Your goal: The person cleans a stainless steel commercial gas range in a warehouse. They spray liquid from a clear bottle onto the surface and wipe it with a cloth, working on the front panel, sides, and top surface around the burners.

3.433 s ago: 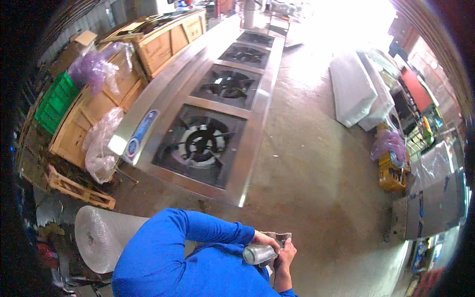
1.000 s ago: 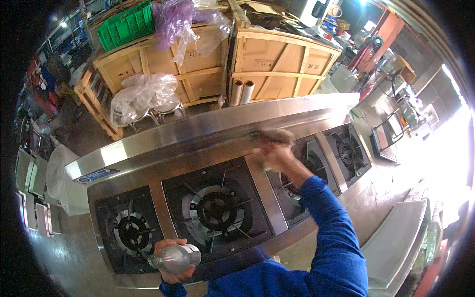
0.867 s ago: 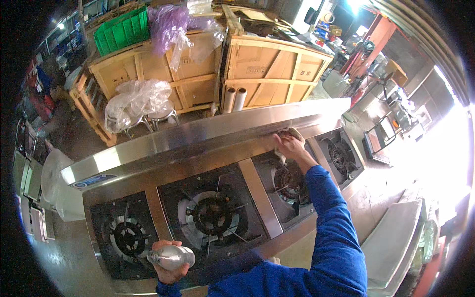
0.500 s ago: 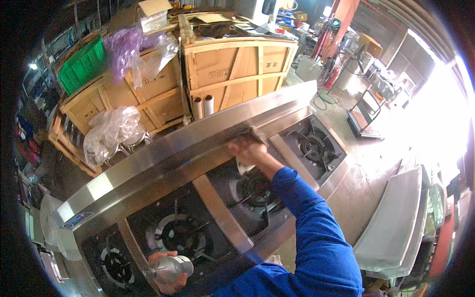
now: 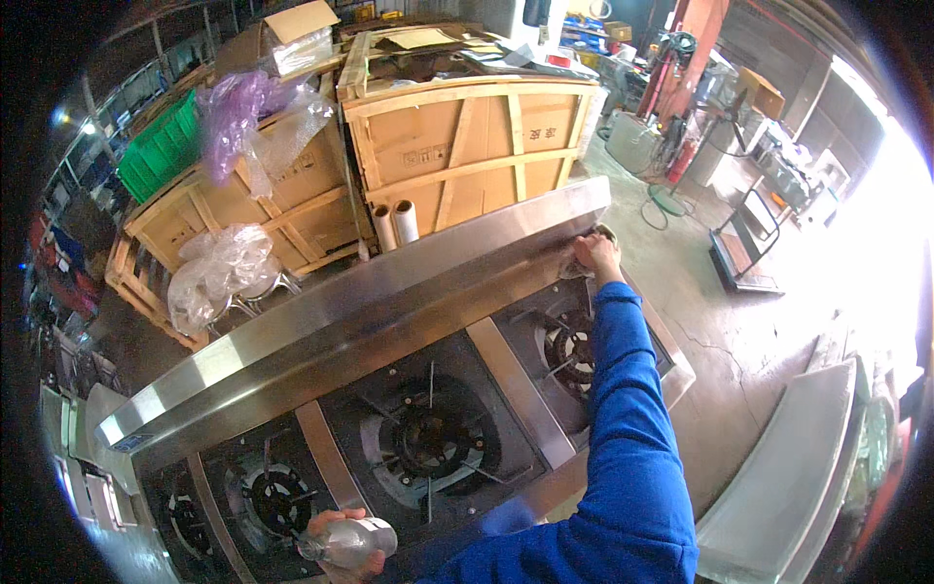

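Observation:
A long stainless-steel gas stove (image 5: 520,389) runs slantwise before me, with several black burners set in dark panels. At its far right end, my right hand (image 5: 597,255) presses a crumpled cloth (image 5: 574,271) onto the metal ledge at the foot of the backsplash (image 5: 418,258). The fingers are closed over the cloth, and part of it is hidden under them. Low over the front left burners, my left hand (image 5: 331,521) is wrapped round a clear bottle (image 5: 358,542), which lies tilted on its side in the grip. The nearest burner (image 5: 433,438) sits just beyond that hand.
Behind the backsplash stand wood-framed crates (image 5: 467,136), two upright rolls (image 5: 405,222) and stools under clear plastic wrap (image 5: 222,273). A green basket (image 5: 161,151) rests on a crate. To the right are a platform trolley (image 5: 749,248) and a long pale wrapped panel (image 5: 788,457).
My right hand has slid the cloth rightward along the back ledge to the stove's far right end. The left hand keeps hold of the bottle. My view has shifted along the stove.

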The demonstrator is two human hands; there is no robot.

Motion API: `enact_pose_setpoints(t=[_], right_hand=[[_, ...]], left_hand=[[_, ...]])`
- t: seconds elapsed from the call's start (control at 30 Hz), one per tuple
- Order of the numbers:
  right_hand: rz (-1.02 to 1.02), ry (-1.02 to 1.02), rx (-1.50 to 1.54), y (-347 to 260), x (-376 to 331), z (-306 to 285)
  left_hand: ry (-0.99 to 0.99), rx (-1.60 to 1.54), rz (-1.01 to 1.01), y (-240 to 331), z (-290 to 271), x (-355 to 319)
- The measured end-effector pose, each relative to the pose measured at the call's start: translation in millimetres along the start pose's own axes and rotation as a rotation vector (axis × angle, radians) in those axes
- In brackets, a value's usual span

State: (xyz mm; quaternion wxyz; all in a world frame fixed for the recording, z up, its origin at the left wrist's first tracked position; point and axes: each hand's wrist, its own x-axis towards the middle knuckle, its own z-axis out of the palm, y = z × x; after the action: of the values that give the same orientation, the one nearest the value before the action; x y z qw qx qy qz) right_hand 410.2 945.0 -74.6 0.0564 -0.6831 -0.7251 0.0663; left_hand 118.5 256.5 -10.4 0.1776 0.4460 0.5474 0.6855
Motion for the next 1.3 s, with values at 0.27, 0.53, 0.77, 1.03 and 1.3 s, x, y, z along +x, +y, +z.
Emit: enact_pose_setpoints(t=[0.27, 0.53, 0.77, 1.03, 1.3], right_hand=[[-0.187, 0.719, 0.684, -52.7, -73.4, -51.4], [-1.298, 0.694, 0.039, -199.2, -171.6, -57.4], [-1.657, 0.417, -0.240, -403.8, -300.2, -56.4], [-1.940, 0.652, -0.050, -637.6, -506.6, -8.5], [-1.839, 0.346, 0.002, -539.3, -433.7, -27.9]], left_hand=[[0.271, -0.006, -0.293, 18.6, 5.1, -13.4], [0.430, -0.110, -0.245, 25.9, -30.4, -39.2], [0.540, 0.204, -0.204, 35.1, -98.8, -97.1], [0.981, 0.237, -0.236, 32.7, -138.9, -150.6], [0.980, 0.209, -0.121, 2.0, -168.1, -133.5]])
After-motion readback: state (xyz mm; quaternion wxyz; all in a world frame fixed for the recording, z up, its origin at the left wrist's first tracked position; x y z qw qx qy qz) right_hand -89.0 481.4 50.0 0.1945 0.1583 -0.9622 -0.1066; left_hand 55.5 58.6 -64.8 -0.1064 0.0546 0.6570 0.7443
